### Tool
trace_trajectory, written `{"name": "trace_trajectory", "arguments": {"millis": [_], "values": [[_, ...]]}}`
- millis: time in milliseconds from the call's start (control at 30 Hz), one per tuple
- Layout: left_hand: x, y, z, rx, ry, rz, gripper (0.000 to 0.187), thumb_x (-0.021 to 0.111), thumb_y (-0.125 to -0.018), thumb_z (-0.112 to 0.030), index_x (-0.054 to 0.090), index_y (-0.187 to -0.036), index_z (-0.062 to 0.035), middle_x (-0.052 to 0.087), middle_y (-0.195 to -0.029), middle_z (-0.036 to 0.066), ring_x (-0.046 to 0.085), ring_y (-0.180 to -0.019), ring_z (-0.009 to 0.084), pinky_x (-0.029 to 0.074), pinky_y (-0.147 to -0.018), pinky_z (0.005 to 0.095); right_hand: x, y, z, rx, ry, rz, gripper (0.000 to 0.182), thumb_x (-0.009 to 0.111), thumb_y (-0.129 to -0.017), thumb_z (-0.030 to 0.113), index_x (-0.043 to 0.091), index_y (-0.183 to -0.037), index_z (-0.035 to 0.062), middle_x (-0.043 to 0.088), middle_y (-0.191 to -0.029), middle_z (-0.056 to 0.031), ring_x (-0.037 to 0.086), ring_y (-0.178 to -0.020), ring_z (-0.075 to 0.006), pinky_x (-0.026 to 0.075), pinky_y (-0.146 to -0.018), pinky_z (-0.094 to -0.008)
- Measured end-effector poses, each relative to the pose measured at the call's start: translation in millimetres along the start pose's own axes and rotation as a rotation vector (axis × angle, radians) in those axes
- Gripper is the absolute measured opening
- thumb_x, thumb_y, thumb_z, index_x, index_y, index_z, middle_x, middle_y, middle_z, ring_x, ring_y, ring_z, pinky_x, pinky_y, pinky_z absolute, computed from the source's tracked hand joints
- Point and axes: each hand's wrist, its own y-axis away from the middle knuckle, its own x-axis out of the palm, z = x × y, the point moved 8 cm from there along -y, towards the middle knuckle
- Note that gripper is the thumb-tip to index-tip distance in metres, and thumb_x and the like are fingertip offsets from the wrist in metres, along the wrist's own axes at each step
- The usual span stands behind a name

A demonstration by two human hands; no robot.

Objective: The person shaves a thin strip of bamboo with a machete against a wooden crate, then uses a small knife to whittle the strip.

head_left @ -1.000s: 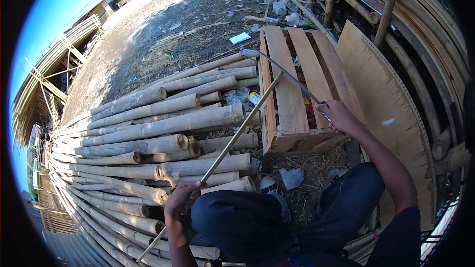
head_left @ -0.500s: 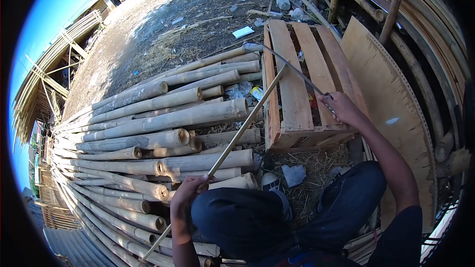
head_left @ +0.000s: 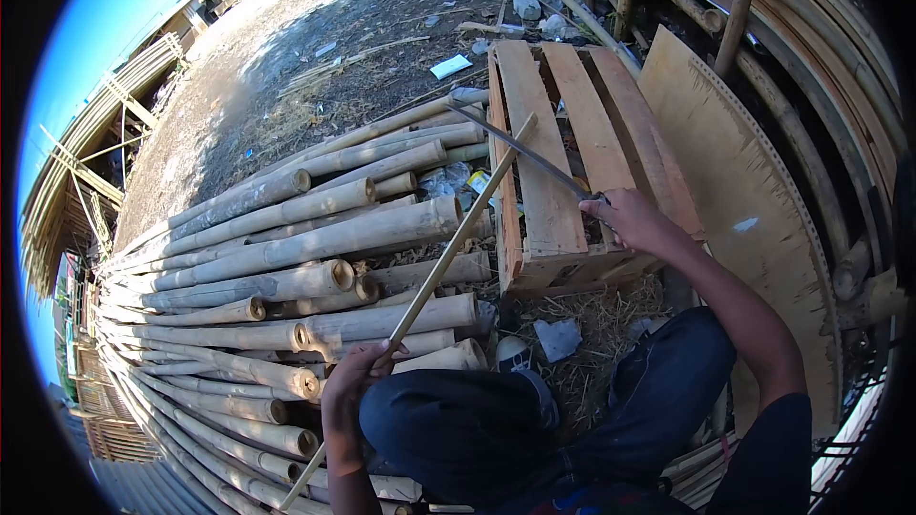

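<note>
My left hand (head_left: pixel 359 368) is closed around a long bamboo strip (head_left: pixel 441 288), beside my left knee. The strip slants up and away from it, its far end over the left edge of a wooden slatted crate (head_left: pixel 570 250). In my right hand (head_left: pixel 625 219) is the dark handle of a long narrow-bladed knife (head_left: pixel 544 164), held above the crate's near slats. Its blade points up and left and crosses the bamboo strip just below the strip's far end. The near end of the strip runs down behind my left forearm.
Bamboo poles (head_left: pixel 315 243) lie stacked on the left, their cut ends towards the crate. A plywood sheet (head_left: pixel 730 181) leans along the right, with more long poles (head_left: pixel 801 124) beyond it. Scraps and litter (head_left: pixel 450 66) dot the dirt ground. A bamboo rack (head_left: pixel 95 157) stands far left.
The knife blade has shifted slightly towards me and now crosses the strip a little below its far end. My left hand keeps its grip. The whole view has shifted a little.
</note>
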Motion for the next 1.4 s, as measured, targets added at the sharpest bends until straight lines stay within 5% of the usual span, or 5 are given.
{"name": "trace_trajectory", "arguments": {"millis": [200,367,467,700,1400], "values": [[-5.8,9.2,14.8,-0.016,0.103,-0.16,0.03,0.06,-0.095,-0.028,0.065,-0.099,0.0013,0.038,-0.058,-0.007,0.034,-0.046,0.0033,0.027,-0.044,0.0188,-4.3,-7.4,13.9,-0.378,0.206,-0.083,0.066,0.048,-0.097,0.056,0.06,-0.08,-0.0071,0.052,-0.054,-0.0166,0.061,-0.052,-0.0298,0.045,-0.051,-0.041],[-6.3,14.6,5.3,0.065,0.083,-0.165,0.039,0.059,-0.097,-0.033,0.068,-0.108,0.0033,0.042,-0.058,-0.007,0.033,-0.048,0.0022,0.024,-0.045,0.0199,-9.2,5.2,-4.2,0.144,-0.047,0.013,0.062,0.051,-0.096,0.054,0.06,-0.085,-0.0066,0.057,-0.063,-0.0225,0.061,-0.066,-0.0399,0.045,-0.065,-0.0476],[-5.4,11.1,5.1,0.095,0.057,-0.155,0.039,0.06,-0.096,-0.032,0.067,-0.107,0.0042,0.042,-0.057,-0.007,0.034,-0.048,0.0026,0.025,-0.045,0.0198,7.4,7.3,10.4,-0.267,0.26,0.015,0.061,0.053,-0.096,0.052,0.06,-0.085,-0.0073,0.058,-0.063,-0.0209,0.061,-0.064,-0.0382,0.046,-0.064,-0.0466],[-6.1,6.2,-1.5,0.07,-0.093,-0.108,0.036,0.06,-0.096,-0.027,0.066,-0.108,0.0058,0.04,-0.057,-0.006,0.034,-0.047,0.0029,0.025,-0.045,0.0198,-12.2,-18.4,0.1,0.079,-0.072,0.026,0.06,0.056,-0.094,0.053,0.053,-0.077,-0.0042,0.049,-0.053,-0.0093,0.053,-0.046,-0.0204,0.044,-0.051,-0.038],[15.7,-10.2,-19.2,0.1,-0.098,-0.067,0.029,0.06,-0.098,-0.026,0.067,-0.103,0.0013,0.034,-0.056,-0.009,0.028,-0.049,0.0027,0.02,-0.046,0.0219,15.1,-0.6,29.3,-0.15,0.202,0.012,0.068,0.053,-0.094,0.058,0.059,-0.071,-0.0058,0.056,-0.059,-0.0198,0.061,-0.059,-0.0365,0.045,-0.06,-0.0477]]}}
